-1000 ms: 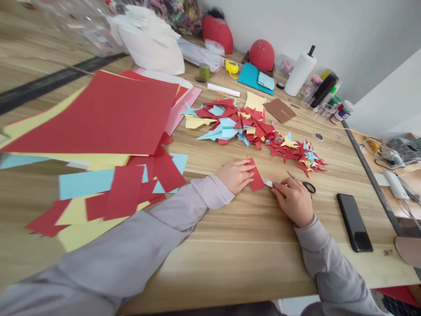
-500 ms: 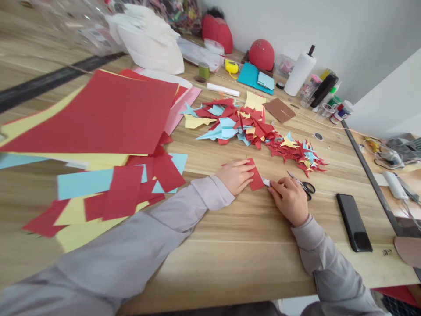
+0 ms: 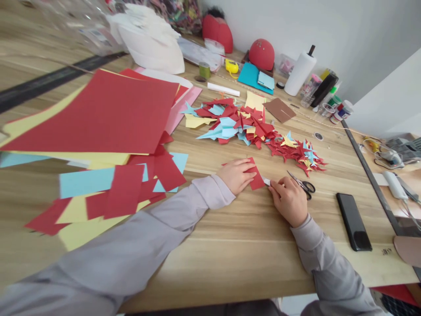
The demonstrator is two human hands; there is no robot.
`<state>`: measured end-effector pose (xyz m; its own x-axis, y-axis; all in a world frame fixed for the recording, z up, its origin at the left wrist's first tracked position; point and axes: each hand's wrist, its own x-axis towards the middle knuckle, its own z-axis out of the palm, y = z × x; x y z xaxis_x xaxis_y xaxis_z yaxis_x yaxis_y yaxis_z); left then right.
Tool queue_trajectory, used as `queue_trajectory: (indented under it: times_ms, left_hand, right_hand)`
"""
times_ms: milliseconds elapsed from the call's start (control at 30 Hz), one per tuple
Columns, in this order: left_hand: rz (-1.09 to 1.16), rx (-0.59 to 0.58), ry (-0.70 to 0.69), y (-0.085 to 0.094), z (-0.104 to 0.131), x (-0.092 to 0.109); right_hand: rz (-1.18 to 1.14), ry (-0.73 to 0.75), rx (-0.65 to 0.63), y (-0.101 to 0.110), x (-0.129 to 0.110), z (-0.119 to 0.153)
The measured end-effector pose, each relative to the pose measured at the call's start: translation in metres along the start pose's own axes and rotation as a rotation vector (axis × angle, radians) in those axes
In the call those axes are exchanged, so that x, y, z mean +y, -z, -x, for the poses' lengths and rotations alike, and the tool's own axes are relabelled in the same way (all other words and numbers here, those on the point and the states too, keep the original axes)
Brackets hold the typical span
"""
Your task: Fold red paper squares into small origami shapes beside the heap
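My left hand [image 3: 236,174] lies flat on a small piece of red paper [image 3: 257,177], its fingers stretched out and pressing the paper to the table. The paper's right part shows beyond the fingertips. Close by on the right, my right hand [image 3: 289,199] is closed, thumb and fingers pinching a small flat silver-white blade [image 3: 266,181]. Its tip points at the paper's right edge, and its rear is hidden in the fingers. A pair of scissors [image 3: 307,188] with black handles lies just behind my right hand, blades slightly apart.
Folded red, blue and yellow paper shapes [image 3: 243,123] are heaped beyond my hands. Large red sheets [image 3: 108,114] and cut paper pieces [image 3: 121,191] lie to the left. A black phone [image 3: 353,221] is at the right. Bottles [image 3: 342,112] and a white roll [image 3: 300,72] stand near the wall.
Almost nothing differs. My left hand has shifted very slightly to the right on the red paper, while my right hand keeps its pinch in nearly the same place.
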<state>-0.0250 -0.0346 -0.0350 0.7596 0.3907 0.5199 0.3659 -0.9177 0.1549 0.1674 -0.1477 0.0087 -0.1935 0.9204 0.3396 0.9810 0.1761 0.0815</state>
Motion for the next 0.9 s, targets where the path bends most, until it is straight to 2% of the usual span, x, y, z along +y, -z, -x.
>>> queue_trajectory:
  times_ms: [400,633,900]
  left_hand:
    - [0.008,-0.012,0.009,0.0010,-0.0010,-0.0005]
    - [0.024,-0.033,-0.061,-0.0046,-0.0005,-0.0036]
    - [0.029,-0.001,-0.054,-0.0038,-0.0010,-0.0016]
  right_hand:
    - [0.012,0.011,0.007,0.0004,0.0009,0.0003]
    - [0.021,0.019,0.015,0.0010,-0.0020,-0.0028]
    - [0.040,0.012,0.028,0.0018,-0.0052,-0.0040]
